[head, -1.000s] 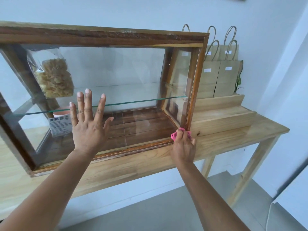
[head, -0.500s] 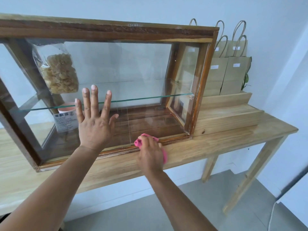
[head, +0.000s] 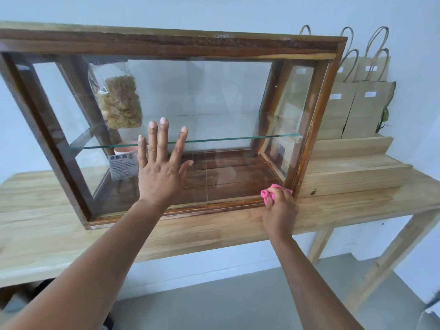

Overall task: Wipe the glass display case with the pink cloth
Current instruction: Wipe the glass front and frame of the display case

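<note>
Pale wall [head: 238,10] is filling the background, and a long light-wood surface [head: 214,232] is running along it. A glass display case [head: 166,46] with a dark wooden frame is sitting on this surface, taking up most of the view. A stepped wooden riser [head: 352,172] is standing just beside the case on the right, carrying brown paper bags [head: 357,108] with handles. Inside the case, a glass shelf [head: 226,139] is spanning its width, and a clear bag of pale snacks [head: 121,101] is leaning at the left above a pink cup [head: 125,150]. The left hand [head: 162,172] is pressing flat on the front glass, fingers [head: 164,136] straight and spread. The right hand [head: 279,210] is gripping the bunched pink cloth [head: 267,194], its fingers curled round it, holding it against the case's lower right front corner, where the frame is meeting the surface.
</note>
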`<state>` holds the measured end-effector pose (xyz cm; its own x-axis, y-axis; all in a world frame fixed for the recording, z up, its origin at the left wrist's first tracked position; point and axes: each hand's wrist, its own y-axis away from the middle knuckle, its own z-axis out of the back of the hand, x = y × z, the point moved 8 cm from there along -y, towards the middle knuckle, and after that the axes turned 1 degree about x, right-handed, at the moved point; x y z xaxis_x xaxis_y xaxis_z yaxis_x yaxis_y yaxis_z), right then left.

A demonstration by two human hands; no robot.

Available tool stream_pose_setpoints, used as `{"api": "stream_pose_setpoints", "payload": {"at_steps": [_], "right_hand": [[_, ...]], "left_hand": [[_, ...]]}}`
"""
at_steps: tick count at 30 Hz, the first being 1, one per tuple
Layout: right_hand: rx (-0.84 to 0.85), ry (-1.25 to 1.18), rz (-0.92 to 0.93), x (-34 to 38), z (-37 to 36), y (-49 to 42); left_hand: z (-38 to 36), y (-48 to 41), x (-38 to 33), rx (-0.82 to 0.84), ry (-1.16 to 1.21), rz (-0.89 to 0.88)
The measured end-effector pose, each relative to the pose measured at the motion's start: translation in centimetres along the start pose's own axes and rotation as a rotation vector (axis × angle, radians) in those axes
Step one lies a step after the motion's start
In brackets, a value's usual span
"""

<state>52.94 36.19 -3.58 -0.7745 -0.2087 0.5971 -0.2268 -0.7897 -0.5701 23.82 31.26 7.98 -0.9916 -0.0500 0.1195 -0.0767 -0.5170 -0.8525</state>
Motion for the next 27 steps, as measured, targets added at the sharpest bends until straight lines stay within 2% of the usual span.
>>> {"api": "stream_pose_setpoints", "payload": {"at_steps": [4, 8, 11, 13, 15, 18, 20, 23, 27], "right_hand": [[0.038, -0.092, 0.101, 6.0, -3.1, 3.6], [0.127, -0.092, 0.361, 13.6, -6.5, 7.4], [0.274, -0.201, 0.401, 15.1, -7.0, 7.2], [0.181, -0.378, 0.408, 15.6, -3.9, 5.4], [-0.077, -0.520, 0.450, 17.2, 1.1, 2.2], [-0.313, -0.581, 0.663, 21.6, 6.3, -3.3], [-0.349, -0.451, 0.819, 24.8, 7.4, -5.6], [-0.331, -0.073, 1.026, 27.1, 5.0, -6.5], [-0.199, 0.160, 1.162, 23.3, -0.5, -3.3]], "left_hand": [[0.2, 0.0, -0.2, 0.043, -0.019, 0.000], [0.8, -0.1, -0.3, 0.069, -0.021, 0.009], [1.7, 0.1, -0.2, 0.040, 0.011, -0.020], [2.7, 0.1, 0.9, -0.036, -0.001, 0.014], [3.8, -0.1, 2.7, -0.118, -0.011, 0.097], [4.6, -0.9, 4.9, -0.142, 0.021, 0.167], [4.6, -1.3, 5.6, -0.123, 0.023, 0.164], [4.1, -1.2, 6.0, -0.066, 0.003, 0.145], [3.4, -0.8, 6.5, -0.019, -0.018, 0.124]]}}
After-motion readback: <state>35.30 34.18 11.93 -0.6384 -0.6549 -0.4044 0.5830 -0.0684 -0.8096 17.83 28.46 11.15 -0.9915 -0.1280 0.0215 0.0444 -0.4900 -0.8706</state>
